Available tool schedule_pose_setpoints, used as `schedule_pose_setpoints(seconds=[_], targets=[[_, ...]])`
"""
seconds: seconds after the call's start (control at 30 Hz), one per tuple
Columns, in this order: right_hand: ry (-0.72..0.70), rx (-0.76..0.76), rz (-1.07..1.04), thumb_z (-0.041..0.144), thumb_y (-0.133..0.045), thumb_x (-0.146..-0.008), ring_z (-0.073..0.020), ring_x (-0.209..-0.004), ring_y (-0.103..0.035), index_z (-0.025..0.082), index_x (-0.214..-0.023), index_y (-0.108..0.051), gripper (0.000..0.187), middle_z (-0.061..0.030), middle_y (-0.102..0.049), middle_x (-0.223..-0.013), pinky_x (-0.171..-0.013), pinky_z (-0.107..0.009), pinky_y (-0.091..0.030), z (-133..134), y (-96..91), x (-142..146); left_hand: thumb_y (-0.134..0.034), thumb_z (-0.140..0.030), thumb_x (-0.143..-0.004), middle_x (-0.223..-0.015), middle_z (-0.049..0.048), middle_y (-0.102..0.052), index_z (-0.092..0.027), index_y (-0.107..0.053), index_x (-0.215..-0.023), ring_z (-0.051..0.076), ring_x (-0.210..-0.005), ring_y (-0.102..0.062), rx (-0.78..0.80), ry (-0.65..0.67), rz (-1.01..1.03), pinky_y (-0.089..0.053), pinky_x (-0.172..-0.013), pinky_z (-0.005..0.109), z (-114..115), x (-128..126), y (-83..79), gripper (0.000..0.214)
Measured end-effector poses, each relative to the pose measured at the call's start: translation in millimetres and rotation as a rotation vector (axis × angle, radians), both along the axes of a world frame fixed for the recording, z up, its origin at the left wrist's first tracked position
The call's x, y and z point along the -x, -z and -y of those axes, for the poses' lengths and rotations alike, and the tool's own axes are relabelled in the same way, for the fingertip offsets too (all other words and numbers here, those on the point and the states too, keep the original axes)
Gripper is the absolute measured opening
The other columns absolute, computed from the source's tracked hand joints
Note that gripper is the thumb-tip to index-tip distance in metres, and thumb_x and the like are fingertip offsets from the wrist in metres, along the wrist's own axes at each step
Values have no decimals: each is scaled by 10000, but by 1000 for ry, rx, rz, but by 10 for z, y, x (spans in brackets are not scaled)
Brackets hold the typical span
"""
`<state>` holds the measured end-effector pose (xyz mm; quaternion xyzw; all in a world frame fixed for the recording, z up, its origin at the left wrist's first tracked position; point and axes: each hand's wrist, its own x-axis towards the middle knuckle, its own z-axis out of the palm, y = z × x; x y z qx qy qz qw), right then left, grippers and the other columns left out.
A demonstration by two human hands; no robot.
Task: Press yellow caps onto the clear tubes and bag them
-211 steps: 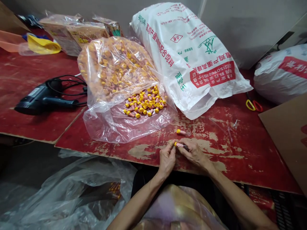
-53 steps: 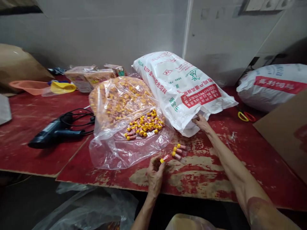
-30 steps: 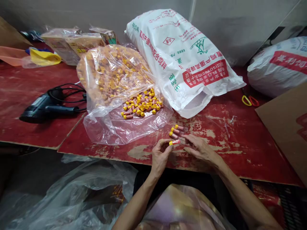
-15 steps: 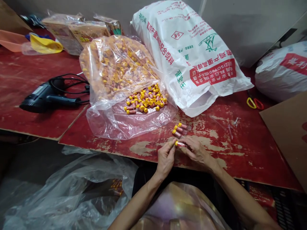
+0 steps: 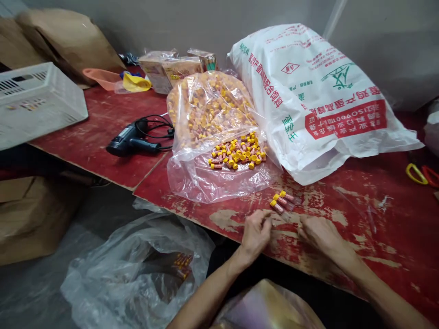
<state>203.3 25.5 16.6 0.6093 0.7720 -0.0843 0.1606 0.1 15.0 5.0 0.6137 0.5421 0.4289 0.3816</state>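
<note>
Three tubes (image 5: 281,201), likely light and slippery, are best pinched by their caps (image 5: 273,203); left hand (image 5: 255,232) and right hand (image 5: 320,233) are curled, whether anything is gripped cannot be told

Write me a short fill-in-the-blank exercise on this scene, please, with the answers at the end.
Near the left hand, ____ small tubes lie side by side on the table.
The colour of their caps is ____.
The main colour of the large printed sack is ____.
In the picture, the crate is to the ____ of the clear bag on the table.
Missing words: three; yellow; white; left.
</note>
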Motion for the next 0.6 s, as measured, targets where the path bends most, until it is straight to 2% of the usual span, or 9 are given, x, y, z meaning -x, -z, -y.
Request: schedule_pose_setpoints(seconds=[0.1, 0.2, 0.27, 0.33, 0.37, 0.47, 0.6], targets=[[18, 31, 4, 217, -465, -832, -202, -604, -630, 154, -795, -614, 165, -121, -671, -708, -497, -257, -264, -31, 65, -21, -468, -144, -842, -802, 58, -654, -168, -674, -901, 174, -754, -616, -105, -220, -187, -486, -723, 293, -371, 350, -66, 216], [-30, 40, -143, 249, -447, -860, -164, -574, -579, 163, -707, -586, 223, -84, -640, -658, -522, -261, -278, -59, 37, -107, -446, -125, -835, -918, 113, -652, -147, -663, -937, 236, -884, -590, -197, -399, -497, -459, -797, 350, -881, 807, -82, 241], [-6, -8, -329, 299, -406, -902, -150, -586, -559, 175, -692, -575, 297, -50, -620, -651, -556, -257, -320, -107, -2, -192, -443, -80, -797, -1066, 153, -638, -124, -660, -985, 279, -1021, -547, -223, -431, -702, -419, -882, 388, -1206, 1101, -49, 290], [111, -153, -500, 340, -354, -936, -156, -678, -586, 188, -814, -605, 318, -40, -647, -764, -609, -255, -370, -187, -3, -253, -421, -111, -821, -1104, 187, -625, -101, -663, -980, 309, -1024, -534, -196, -423, -870, -397, -894, 424, -1464, 1332, 21, 290], [170, -247, -556, 341, -336, -945, -162, -751, -600, 194, -905, -611, 314, -44, -658, -854, -646, -257, -393, -239, 21, -265, -402, -132, -839, -1105, 191, -624, -99, -659, -1006, 312, -1000, -539, -189, -375, -925, -402, -873, 426, -1561, 1417, 64, 307], [218, -460, -567, 286, -343, -940, -184, -903, -586, 194, -1049, -598, 293, -79, -646, -1012, -761, -282, -426, -428, 157, -230, -374, -197, -869, -1018, 188, -642, -104, -651, -1041, 311, -935, -549, -208, -277, -995, -418, -813, 411, -1709, 1562, 168, 339], [116, -592, -510, 241, -407, -907, -199, -882, -558, 183, -949, -632, 236, -90, -647, -935, -805, -305, -426, -717, 233, -193, -436, -263, -823, -894, 147, -639, -123, -646, -979, 281, -881, -551, -326, -334, -850, -424, -811, 387, -1614, 1569, 168, 296]])
